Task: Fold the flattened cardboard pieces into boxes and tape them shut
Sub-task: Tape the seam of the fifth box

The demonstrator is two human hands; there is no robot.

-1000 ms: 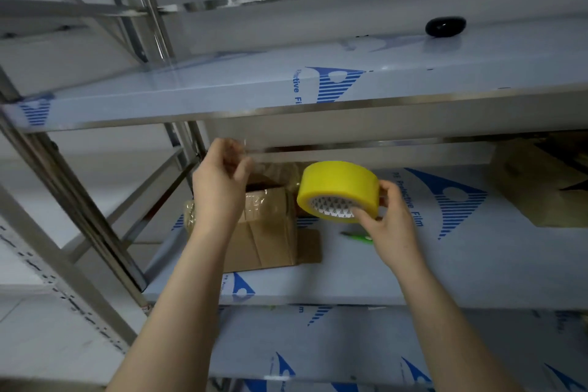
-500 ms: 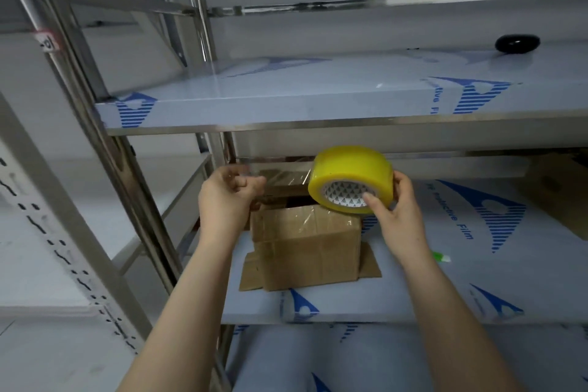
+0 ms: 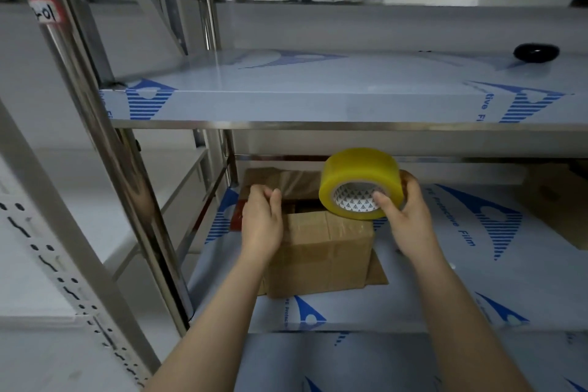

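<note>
While you face the rack [image 3: 95,105]: its middle shelf [image 3: 445,264] carries the job.
Cardboard box [image 3: 324,251]: folded up, standing on the left part of that shelf, long axis left to right. It lies below and just beyond your hands, between them.
Box top: glossy tape shows on the near right part. Whether the dark far side is closed cannot be told.
Tape roll [image 3: 359,181]: raised above the box's right end, core facing you.
Right hand [image 3: 410,216]: thumb hooked into the core, fingers wrapped round the rim behind.
Left hand [image 3: 262,223]: nearer the box, over its left end, fingers curled, thumb pressed to fingertips.
Tape strip [image 3: 286,181]: seems stretched from the roll to that pinch, parallel to the box's length. Your next move is probably to lower both hands evenly so it lands along the top.
</note>
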